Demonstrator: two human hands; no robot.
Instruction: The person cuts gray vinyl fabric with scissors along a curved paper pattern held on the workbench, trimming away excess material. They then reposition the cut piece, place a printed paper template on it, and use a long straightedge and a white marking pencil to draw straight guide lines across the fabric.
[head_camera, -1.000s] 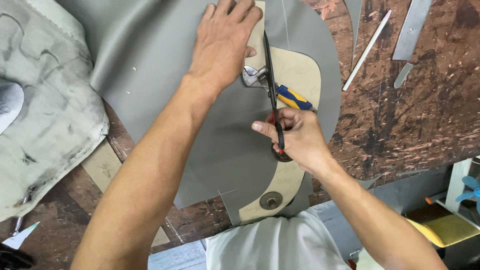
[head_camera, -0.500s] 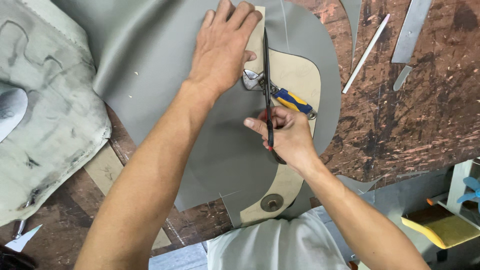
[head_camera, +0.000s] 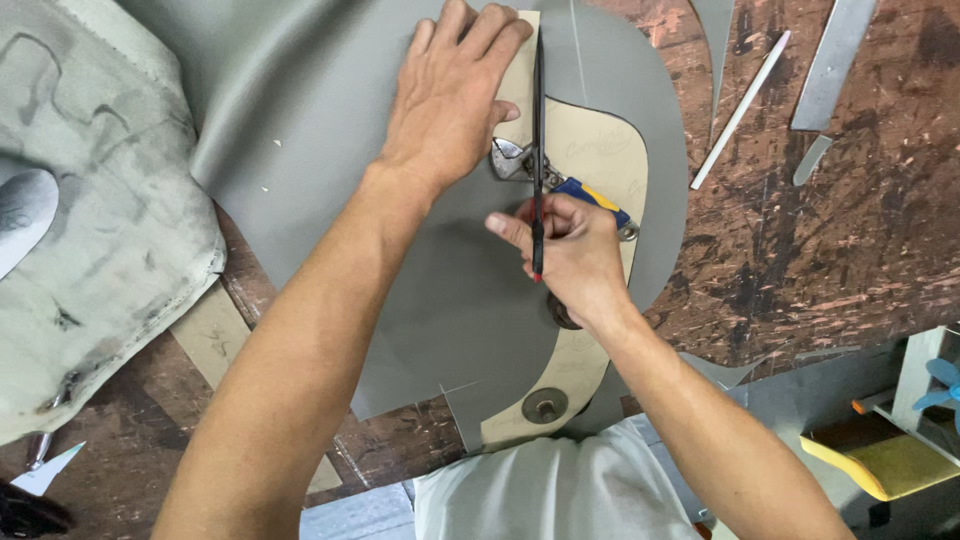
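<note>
A worn brown workbench (head_camera: 860, 250) was seen from above. Most of its far middle was covered by a large grey leather sheet (head_camera: 310, 130), with a dirty pale padded fabric piece (head_camera: 90, 250) lying at the left edge. On the grey sheet a tan cardboard pattern (head_camera: 590, 150) was laid, curved, running from far centre down to the near edge, where a round metal weight (head_camera: 545, 405) sat on it. The left hand (head_camera: 450, 95) was pressed flat, fingers spread, on the sheet and the pattern's far strip; nothing was gripped by it. The right hand (head_camera: 570, 255) was closed around a thin black cutting tool (head_camera: 538, 150), red at its near tip, held along the pattern's straight edge just right of the left hand. Pliers with blue and yellow handles (head_camera: 570, 185) lay on the pattern between the two hands, partly hidden by the right hand. Further right, a white marking pencil (head_camera: 740, 110) and a metal blade (head_camera: 835, 70) lay on bare wood, well apart from the hands.
</note>
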